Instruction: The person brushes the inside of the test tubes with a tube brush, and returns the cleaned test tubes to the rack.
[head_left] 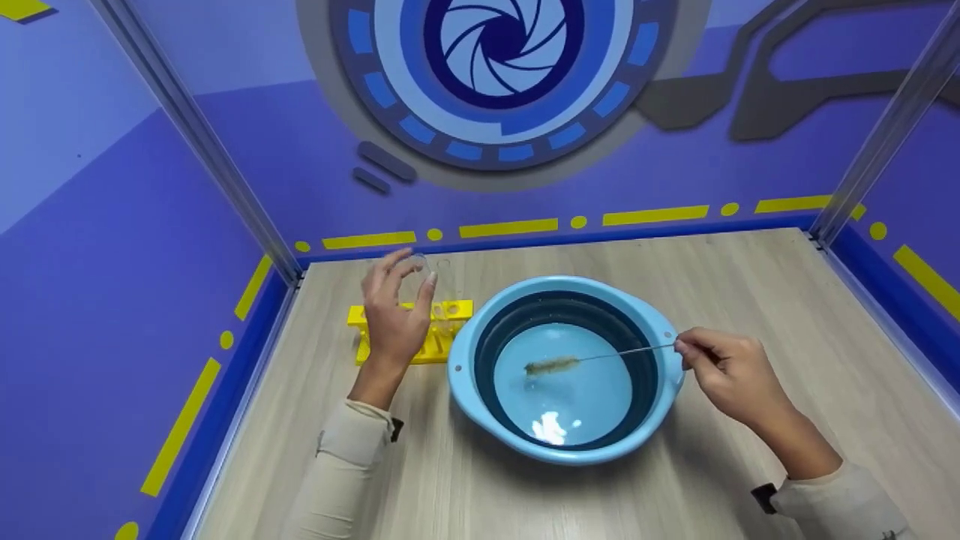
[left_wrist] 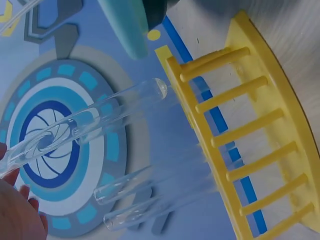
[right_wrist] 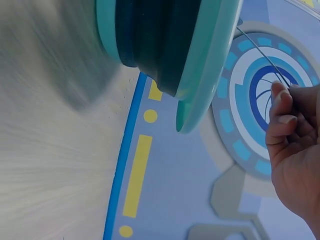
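because the right hand (head_left: pixel 731 373) pinches the end of its wire, probably for reach, the brush (head_left: pixel 553 365) extends over the basin (head_left: pixel 562 455); the left hand (head_left: pixel 396 322), fingers partly curled, grips a test tube (left_wrist: pixel 102 115) just above the yellow rack (left_wrist: pixel 247 128).

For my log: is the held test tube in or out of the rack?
Out: the test tube shows its rounded bottom outside the test-tube rack.

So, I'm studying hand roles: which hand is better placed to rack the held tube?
Probably the left hand: it holds the tube above the yellow rack; the right hand, across the basin, grips the brush.
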